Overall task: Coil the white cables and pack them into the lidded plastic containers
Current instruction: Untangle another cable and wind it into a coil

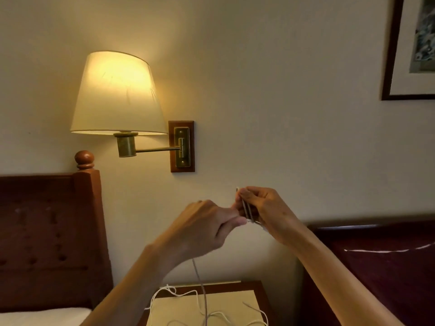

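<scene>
The right hand [263, 210] pinches folded loops of the white cable [247, 211] in curled fingers, raised before the wall; the left hand [207, 227] pinches the strand beside it. The tail hangs to the desk [249, 300]. Light, limp, springy: likely best gripped at the bundle's middle

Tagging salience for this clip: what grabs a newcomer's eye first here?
The lit lamp on the wall, upper left, dominates. Next, centre frame, the right hand pinches folded loops of white cable, with the left hand closed beside it. Loose cable trails down to the nightstand at the bottom.
</scene>
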A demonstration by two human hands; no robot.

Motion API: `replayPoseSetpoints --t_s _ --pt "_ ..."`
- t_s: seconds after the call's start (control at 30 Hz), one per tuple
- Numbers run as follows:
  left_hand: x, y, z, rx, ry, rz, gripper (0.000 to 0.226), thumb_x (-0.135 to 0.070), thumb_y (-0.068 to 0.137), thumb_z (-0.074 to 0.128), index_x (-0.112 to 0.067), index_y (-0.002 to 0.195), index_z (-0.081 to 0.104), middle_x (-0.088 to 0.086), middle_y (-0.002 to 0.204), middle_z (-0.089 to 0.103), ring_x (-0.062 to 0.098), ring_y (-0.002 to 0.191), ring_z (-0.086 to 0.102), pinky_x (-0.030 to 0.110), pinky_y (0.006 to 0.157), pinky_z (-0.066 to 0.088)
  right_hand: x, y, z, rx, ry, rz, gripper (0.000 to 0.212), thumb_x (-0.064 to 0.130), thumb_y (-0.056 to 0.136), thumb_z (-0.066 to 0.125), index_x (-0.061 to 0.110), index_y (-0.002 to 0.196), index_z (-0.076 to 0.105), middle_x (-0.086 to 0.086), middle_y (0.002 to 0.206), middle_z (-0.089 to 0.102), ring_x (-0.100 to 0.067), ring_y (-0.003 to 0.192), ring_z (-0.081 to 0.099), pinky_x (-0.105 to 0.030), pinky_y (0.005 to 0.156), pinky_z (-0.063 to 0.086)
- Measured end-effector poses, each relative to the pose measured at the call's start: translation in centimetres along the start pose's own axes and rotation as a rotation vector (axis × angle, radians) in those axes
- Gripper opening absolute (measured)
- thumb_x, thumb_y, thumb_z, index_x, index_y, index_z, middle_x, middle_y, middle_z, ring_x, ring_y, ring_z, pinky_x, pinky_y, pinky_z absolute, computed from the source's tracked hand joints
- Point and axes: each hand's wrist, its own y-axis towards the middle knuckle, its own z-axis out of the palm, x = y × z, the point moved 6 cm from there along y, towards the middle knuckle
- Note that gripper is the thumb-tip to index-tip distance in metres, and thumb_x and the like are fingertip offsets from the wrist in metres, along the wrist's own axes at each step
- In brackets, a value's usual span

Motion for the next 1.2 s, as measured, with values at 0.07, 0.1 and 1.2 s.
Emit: replayPoseSetpoints --t_s 0.07,0.1,1.2 --pt "1.0 0.4 -0.8 -0.105 0.06 0.024 0.035 -0.044 0.101 0.035 -0.027 0.084 0.06 -0.021 0.056 0.039 0.003 0.044 0.045 0.008 0.05 0.029 0.1 -0.3 0.4 0.014 -0.086 -0.018 0.037 0.024 0.104 0.04 0.003 0.088 0.066 -0.009 0.071 0.068 -0.018 0.063 0.064 -0.023 0.061 0.051" --pt "1.4 0.5 -1.3 -0.146 0.096 0.02 0.035 -0.044 0.1 0.035 -0.027 0.081 0.059 -0.02 0.056 0.04 0.003 0.044 0.044 0.008 0.05 0.028 0.1 -0.4 0.6 0.027 -0.103 -0.021 0.037 0.024 0.105 0.039 0.003 0.09 0.065 -0.009 0.071 0.068 -0.018 0.062 0.064 -0.023 0.061 0.051" --pt "2.7 -2.1 1.6 -0.101 0.067 0.04 0.037 -0.047 0.101 0.038 -0.028 0.078 0.061 -0.02 0.056 0.043 0.002 0.043 0.044 0.008 0.048 0.029 -4.4 -0.4 2.6 0.181 -0.192 -0.022 0.036 0.028 0.104 0.037 0.005 0.09 0.06 0.0 0.061 0.063 -0.014 0.056 0.06 -0.024 0.062 0.049"
